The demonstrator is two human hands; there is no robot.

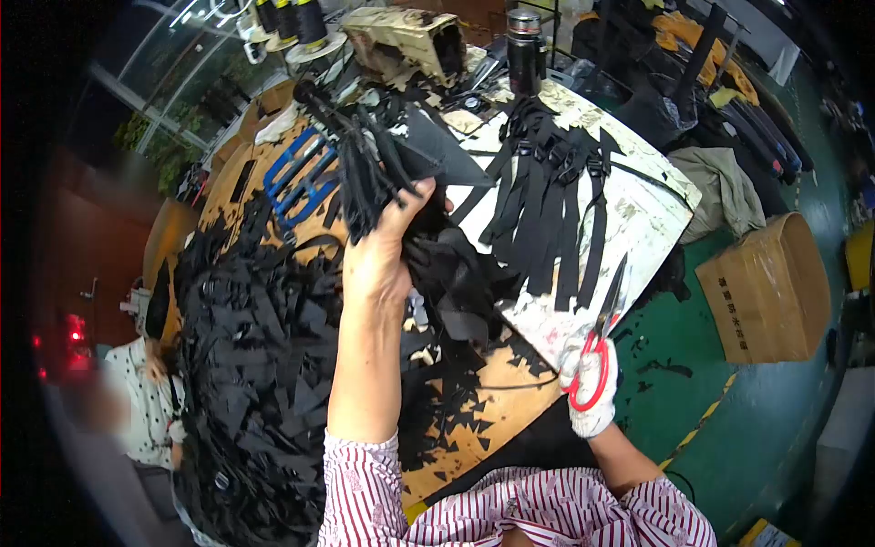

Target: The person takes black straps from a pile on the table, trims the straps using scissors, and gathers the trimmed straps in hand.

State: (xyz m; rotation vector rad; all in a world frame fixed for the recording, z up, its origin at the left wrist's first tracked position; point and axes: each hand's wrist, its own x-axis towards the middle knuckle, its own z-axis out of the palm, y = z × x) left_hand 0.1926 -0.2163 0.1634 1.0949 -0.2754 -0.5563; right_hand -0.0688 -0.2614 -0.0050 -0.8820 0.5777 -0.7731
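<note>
My bare left hand (394,223) is closed around a bunch of black fabric straps (365,169), raised over the table. A dark flat triangular piece (442,150) sticks out beside its fingers. In my right hand (591,387), which wears a white glove, are red-handled scissors (597,351), their blades pointing up and away by the white board's edge. Black webbing straps with buckles (551,182) lie spread on the white board (643,214) ahead of the scissors. Below my left hand hangs more black fabric (456,283), partly hidden by my arm.
A large heap of black scraps (260,365) covers the left side. Behind are a blue frame (301,178), a stained box (406,41), thread spools (296,23) and a dark flask (525,55). A cardboard box (766,292) stands on the right floor. Another person (146,397) is at far left.
</note>
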